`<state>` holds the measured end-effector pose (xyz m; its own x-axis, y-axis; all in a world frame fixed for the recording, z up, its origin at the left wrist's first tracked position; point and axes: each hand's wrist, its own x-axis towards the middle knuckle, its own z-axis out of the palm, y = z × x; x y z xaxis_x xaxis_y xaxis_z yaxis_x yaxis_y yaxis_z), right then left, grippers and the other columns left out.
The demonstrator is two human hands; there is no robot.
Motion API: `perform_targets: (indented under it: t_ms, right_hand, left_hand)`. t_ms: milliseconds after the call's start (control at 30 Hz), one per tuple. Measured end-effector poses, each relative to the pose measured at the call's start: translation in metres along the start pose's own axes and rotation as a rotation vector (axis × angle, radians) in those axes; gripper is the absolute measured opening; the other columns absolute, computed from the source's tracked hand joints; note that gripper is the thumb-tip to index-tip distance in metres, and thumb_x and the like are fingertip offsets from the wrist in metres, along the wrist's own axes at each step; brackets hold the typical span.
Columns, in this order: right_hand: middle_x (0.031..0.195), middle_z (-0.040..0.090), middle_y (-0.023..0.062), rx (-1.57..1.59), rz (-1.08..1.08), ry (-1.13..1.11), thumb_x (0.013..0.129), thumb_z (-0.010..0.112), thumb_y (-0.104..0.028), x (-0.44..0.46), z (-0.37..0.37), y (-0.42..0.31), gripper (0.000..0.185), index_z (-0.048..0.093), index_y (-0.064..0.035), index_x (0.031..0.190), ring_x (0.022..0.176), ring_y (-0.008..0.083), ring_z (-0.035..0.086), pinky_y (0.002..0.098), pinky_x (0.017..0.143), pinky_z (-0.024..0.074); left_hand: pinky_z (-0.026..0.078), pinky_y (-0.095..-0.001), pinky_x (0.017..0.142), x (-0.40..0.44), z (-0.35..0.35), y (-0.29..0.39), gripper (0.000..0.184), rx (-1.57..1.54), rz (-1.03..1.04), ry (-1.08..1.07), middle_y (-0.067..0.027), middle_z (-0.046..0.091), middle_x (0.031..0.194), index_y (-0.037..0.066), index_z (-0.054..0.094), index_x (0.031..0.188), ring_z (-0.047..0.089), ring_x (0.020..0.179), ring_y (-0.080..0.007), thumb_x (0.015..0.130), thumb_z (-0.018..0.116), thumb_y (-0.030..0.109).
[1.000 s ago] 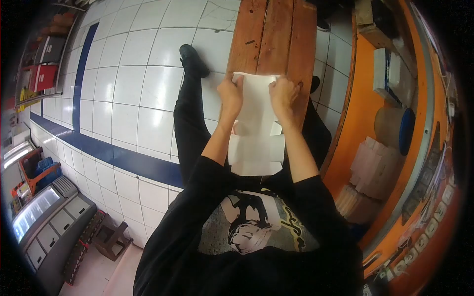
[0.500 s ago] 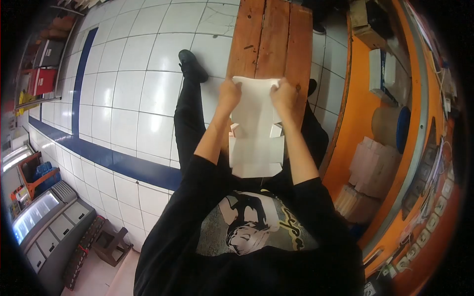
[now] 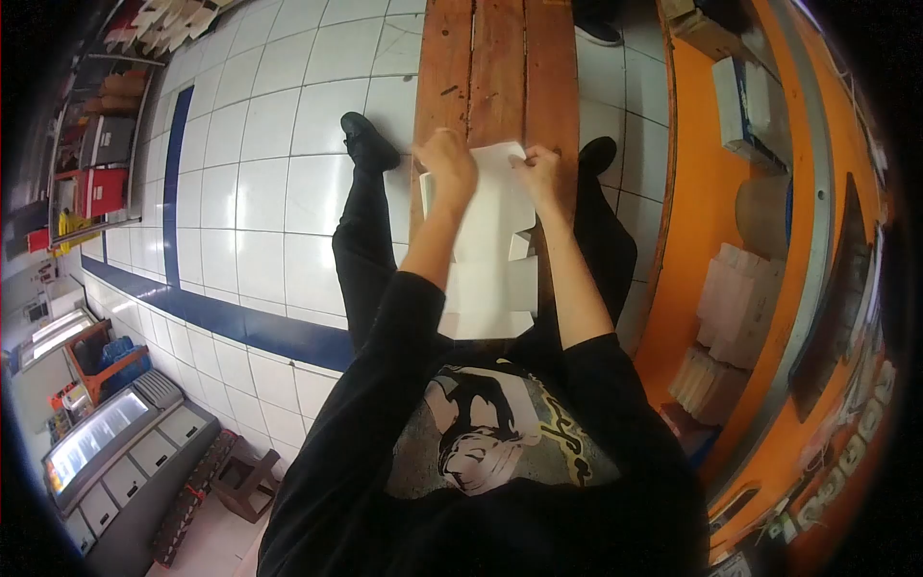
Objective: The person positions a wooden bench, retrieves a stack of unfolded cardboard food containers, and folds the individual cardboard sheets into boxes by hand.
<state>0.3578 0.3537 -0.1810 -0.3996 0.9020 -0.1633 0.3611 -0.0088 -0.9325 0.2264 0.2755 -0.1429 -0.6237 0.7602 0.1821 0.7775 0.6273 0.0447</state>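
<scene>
A white cardboard piece [image 3: 488, 216], creased and with small side flaps, lies lengthwise on the wooden bench [image 3: 495, 77], its near end close to my lap. My left hand [image 3: 447, 162] is over its far left part, fingers bent and blurred; whether they grip the cardboard I cannot make out. At the far right corner, my right hand [image 3: 538, 173] pinches the cardboard's edge between thumb and fingers.
My legs straddle the bench over a white tiled floor [image 3: 269, 183]. An orange shelf [image 3: 692, 192] on the right holds flat cardboard pieces [image 3: 735, 303] and boxes. At lower left are a small stool [image 3: 245, 484] and a grey cabinet [image 3: 135, 452]. Another shoe [image 3: 598, 34] shows beyond the bench.
My left hand has come off the far left corner and moved inward over the cardboard. My right hand stays by the far right corner. The view has shifted slightly.
</scene>
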Motion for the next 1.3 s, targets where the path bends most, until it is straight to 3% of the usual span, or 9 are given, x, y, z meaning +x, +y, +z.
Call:
perform_targets:
  t_ms: [67,233,300,367,433,533,733,1167,1300]
  right_hand:
    - [0.060,0.061,0.0099,0.066,-0.018,0.004,0.073,0.072,-0.011,0.001,0.002,0.005,0.017,0.060,0.0016,0.073,0.055,0.0172,0.059,0.0318,0.052,0.0448]
    - [0.065,0.063,0.0140,-0.117,-0.010,-0.012,0.072,0.071,-0.013,-0.002,-0.007,-0.010,0.019,0.061,0.0018,0.078,0.063,0.0223,0.064,0.0338,0.060,0.0470]
    - [0.066,0.064,0.0138,-0.152,-0.019,-0.020,0.072,0.071,-0.013,0.004,-0.003,0.002,0.019,0.061,0.0009,0.080,0.066,0.0241,0.064,0.0354,0.062,0.0476]
    - [0.068,0.065,0.0137,-0.191,-0.026,-0.022,0.073,0.071,-0.013,0.009,-0.004,0.007,0.019,0.061,0.0001,0.082,0.068,0.0260,0.065,0.0369,0.064,0.0482]
    - [0.073,0.065,0.0138,-0.220,-0.064,-0.058,0.071,0.072,-0.012,0.009,-0.003,0.000,0.021,0.061,-0.0005,0.083,0.072,0.0283,0.065,0.0385,0.067,0.0487]
    - [0.081,0.065,0.0153,0.033,-0.206,-0.182,0.067,0.074,-0.010,0.014,-0.003,-0.008,0.025,0.060,-0.0006,0.085,0.080,0.0289,0.064,0.0376,0.072,0.0488]
    - [0.084,0.064,0.0164,-0.301,-0.266,-0.508,0.062,0.076,-0.005,0.034,-0.025,-0.043,0.028,0.060,-0.0003,0.084,0.087,0.0305,0.063,0.0379,0.076,0.0484]
    - [0.074,0.053,0.0134,-0.421,-0.586,-0.423,0.057,0.061,0.011,0.016,-0.005,-0.026,0.024,0.047,-0.0008,0.072,0.083,0.0343,0.055,0.0412,0.071,0.0445]
    - [0.070,0.049,0.0088,-0.407,-0.837,-0.266,0.058,0.059,0.011,0.002,-0.002,-0.016,0.022,0.046,-0.0034,0.069,0.072,0.0299,0.050,0.0384,0.064,0.0425]
  left_hand:
    - [0.037,-0.0406,0.070,0.000,-0.006,0.038,0.019,0.436,-0.011,-0.245,-0.0119,0.065,0.075,0.008,0.057,0.087,0.063,0.068,-0.0236,0.078,0.063,0.024]
    - [0.039,-0.0398,0.074,0.001,-0.007,0.065,0.016,0.685,-0.059,-0.392,-0.0118,0.065,0.081,0.009,0.053,0.093,0.063,0.075,-0.0222,0.082,0.057,0.019]
    - [0.043,-0.0423,0.072,0.000,0.026,0.041,0.016,0.486,-0.111,-0.176,-0.0136,0.066,0.081,0.007,0.055,0.093,0.064,0.078,-0.0267,0.083,0.057,0.020]
    - [0.047,-0.0434,0.068,-0.009,0.040,-0.023,0.020,0.538,0.201,0.184,-0.0132,0.065,0.079,0.001,0.058,0.095,0.063,0.075,-0.0265,0.080,0.061,0.016]
    - [0.050,-0.0406,0.068,0.008,0.024,-0.059,0.028,-0.370,0.042,-0.263,-0.0139,0.064,0.082,-0.001,0.060,0.099,0.063,0.075,-0.0256,0.076,0.069,0.011]
    - [0.051,-0.0359,0.069,0.019,-0.009,-0.074,0.038,-0.618,0.008,-0.604,-0.0154,0.065,0.089,0.001,0.060,0.104,0.063,0.078,-0.0262,0.070,0.074,0.008]
    - [0.050,-0.0371,0.076,0.032,-0.016,-0.070,0.038,-0.737,0.368,-0.613,-0.0171,0.066,0.097,0.001,0.062,0.101,0.064,0.089,-0.0310,0.066,0.075,0.003]
    - [0.049,-0.0389,0.076,-0.004,-0.004,-0.047,0.022,-0.545,0.118,-0.412,-0.0104,0.065,0.090,0.003,0.062,0.081,0.061,0.087,-0.0333,0.060,0.065,-0.002]
    - [0.042,-0.0382,0.078,-0.026,0.011,-0.051,0.021,-0.521,0.328,-0.055,-0.0041,0.059,0.080,0.010,0.061,0.077,0.055,0.081,-0.0266,0.060,0.064,-0.002]
